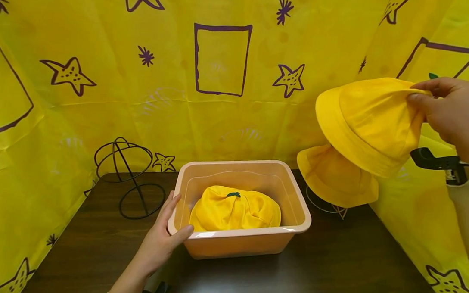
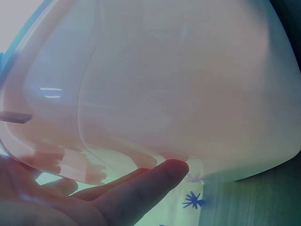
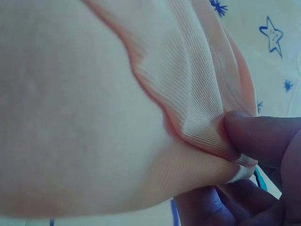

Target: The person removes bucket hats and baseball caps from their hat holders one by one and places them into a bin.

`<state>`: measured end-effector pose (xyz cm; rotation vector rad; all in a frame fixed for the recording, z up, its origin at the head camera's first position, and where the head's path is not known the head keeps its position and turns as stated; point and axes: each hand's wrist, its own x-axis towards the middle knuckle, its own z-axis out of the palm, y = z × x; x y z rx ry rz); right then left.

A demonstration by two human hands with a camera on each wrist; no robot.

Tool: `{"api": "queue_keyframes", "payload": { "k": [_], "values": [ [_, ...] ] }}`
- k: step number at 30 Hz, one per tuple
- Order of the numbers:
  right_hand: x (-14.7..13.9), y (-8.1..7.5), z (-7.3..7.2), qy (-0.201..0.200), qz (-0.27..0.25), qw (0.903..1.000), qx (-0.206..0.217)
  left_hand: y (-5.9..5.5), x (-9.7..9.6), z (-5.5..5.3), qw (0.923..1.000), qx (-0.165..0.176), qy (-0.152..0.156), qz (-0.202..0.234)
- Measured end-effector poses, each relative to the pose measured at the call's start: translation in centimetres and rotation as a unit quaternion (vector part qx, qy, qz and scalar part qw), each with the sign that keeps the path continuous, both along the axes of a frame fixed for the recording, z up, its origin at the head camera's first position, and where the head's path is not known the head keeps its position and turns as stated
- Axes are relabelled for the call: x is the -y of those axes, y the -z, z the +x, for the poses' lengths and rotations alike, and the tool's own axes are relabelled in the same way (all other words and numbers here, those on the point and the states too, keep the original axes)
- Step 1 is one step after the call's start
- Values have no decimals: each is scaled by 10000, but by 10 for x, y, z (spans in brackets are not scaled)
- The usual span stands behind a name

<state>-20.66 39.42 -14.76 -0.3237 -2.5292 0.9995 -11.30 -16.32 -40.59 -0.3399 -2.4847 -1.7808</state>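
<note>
Right hand [image 1: 454, 113]: Pinches a fold of raised yellow hat [image 1: 369, 125] between thumb and fingers, at the crown; narrow grip, confirmed in right wrist view.
Raised yellow hat: Hangs well above table [image 1: 331, 266], up and to the right of pink bin [image 1: 235, 246]; tilted, brim toward lower left; cloth gathered and creased at the pinch. Small green leaf tab [image 1: 433, 76] showing just beyond the fingertips.
Left hand [image 1: 159, 243]: Rests against near left corner of pink bin, thumb at the front rim, fingers along the left side; spread wide, fingers nearly straight.
Pink bin: Stands upright on table, open side up, corners rounded; smooth outer wall filling most of left wrist view.
Hat in bin [image 1: 236, 211]: Yellow, lies inside pink bin, crown up, sagging in folds; green leaf mark [image 1: 233, 194] near top.
Hat on stand [image 1: 336, 178]: Yellow, sits on light wire stand [image 1: 338, 212] to the right of pink bin; partly hidden behind raised yellow hat. Contact between the two: cannot tell.
Black wire stand [image 1: 133, 180]: Stands on table, left of pink bin, well apart from raised yellow hat.
Backdrop [image 1: 219, 133]: Yellow sheet with dark drawn stars, bursts and frames, behind and beside table.
Right wrist: Carries black device [image 1: 437, 161] next to light sleeve [image 1: 465, 206].
</note>
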Motion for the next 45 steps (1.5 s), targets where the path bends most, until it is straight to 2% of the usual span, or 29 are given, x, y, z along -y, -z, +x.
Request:
{"api": "queue_keyframes", "payload": {
  "k": [4,10,13,19,23,26,32,38,45],
  "values": [
    [5,-9,1,-207,-233,9995,-41,-1,1,0,10000,-20,-11,-86],
    [15,-19,1,-325,-204,9992,-76,-1,1,-1,10000,-34,40,-15],
    [20,-23,2,-484,-361,9980,-198,0,1,-1,10000,-39,51,-20],
    [30,-30,3,-944,-915,9906,-389,0,2,-2,10000,-46,53,-50],
    [39,-35,6,-1387,-1150,9815,-639,0,2,-2,10000,-29,81,-1],
    [49,-38,9,-1642,-1157,9757,-873,1,2,-2,9999,-17,99,48],
    [75,-44,20,-1848,-1031,9725,-977,1,1,-2,9997,-30,140,175],
    [96,-48,28,-2218,-1176,9608,-1176,2,1,-2,9995,5,158,272],
    [113,-48,31,-2410,-924,9582,-1236,1,1,-1,9998,20,115,171]
  ]
}}
